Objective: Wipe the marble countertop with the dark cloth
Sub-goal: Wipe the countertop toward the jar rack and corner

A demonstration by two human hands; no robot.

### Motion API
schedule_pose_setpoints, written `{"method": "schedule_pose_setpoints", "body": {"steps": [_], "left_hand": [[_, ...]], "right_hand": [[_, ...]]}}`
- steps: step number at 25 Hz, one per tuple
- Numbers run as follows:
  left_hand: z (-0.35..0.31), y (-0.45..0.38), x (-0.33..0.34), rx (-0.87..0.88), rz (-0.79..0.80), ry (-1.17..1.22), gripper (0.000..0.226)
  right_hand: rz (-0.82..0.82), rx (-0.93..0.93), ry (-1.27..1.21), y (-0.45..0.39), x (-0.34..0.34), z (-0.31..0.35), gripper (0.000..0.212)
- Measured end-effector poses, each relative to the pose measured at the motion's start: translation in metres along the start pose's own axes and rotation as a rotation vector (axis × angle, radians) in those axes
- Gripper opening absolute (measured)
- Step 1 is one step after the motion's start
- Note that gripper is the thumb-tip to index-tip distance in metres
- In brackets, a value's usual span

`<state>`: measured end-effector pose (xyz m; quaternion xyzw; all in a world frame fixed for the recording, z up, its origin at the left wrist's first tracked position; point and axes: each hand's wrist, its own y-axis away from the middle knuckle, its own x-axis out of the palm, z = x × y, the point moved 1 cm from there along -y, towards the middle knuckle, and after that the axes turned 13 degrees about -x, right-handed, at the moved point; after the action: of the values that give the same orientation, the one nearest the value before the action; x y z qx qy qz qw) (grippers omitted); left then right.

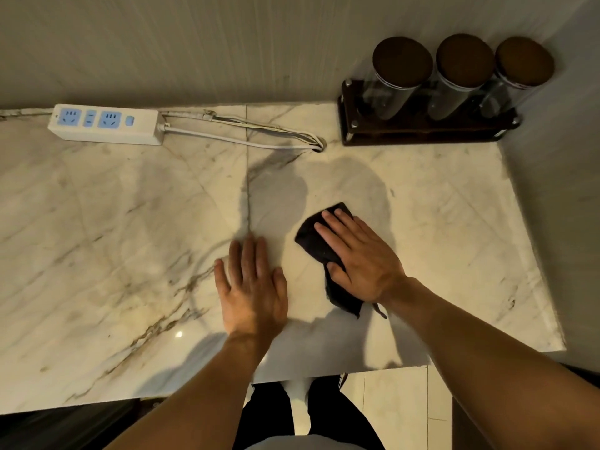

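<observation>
The marble countertop (113,222) is cream with grey and brown veins and fills most of the view. A dark cloth (311,238) lies crumpled on it, right of centre. My right hand (360,258) presses flat on the cloth, fingers stretched toward the wall, covering its middle. One cloth end sticks out past my fingertips, the other trails under my wrist. My left hand (251,287) rests flat on the bare marble just left of the cloth, fingers together, holding nothing.
A white power strip (107,124) with blue sockets lies at the back left, its cords (246,138) running to a hole in the counter. A dark wooden rack (422,128) with three lidded glass jars stands at the back right. The counter ends near my legs and at the right.
</observation>
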<state>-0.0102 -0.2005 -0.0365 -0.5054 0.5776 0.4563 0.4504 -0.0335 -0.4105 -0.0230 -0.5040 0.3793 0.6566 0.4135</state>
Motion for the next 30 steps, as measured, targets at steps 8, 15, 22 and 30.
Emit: {"method": "schedule_pose_setpoints", "body": {"steps": [8, 15, 22, 30], "left_hand": [[-0.001, -0.003, 0.0, -0.04, 0.026, 0.018, 0.057], [0.0, -0.004, -0.002, -0.039, 0.067, -0.009, 0.058], [-0.001, -0.004, -0.003, -0.03, 0.061, -0.037, 0.062], [-0.001, -0.003, -0.003, -0.038, 0.052, -0.023, 0.061]], "right_hand": [[-0.014, 0.092, 0.016, -0.039, -0.005, -0.029, 0.069], [-0.097, 0.32, -0.007, -0.07, -0.006, -0.051, 0.068], [-0.221, 0.628, -0.05, -0.083, -0.002, -0.06, 0.065], [-0.293, 0.898, -0.099, -0.075, -0.001, -0.045, 0.07]]}}
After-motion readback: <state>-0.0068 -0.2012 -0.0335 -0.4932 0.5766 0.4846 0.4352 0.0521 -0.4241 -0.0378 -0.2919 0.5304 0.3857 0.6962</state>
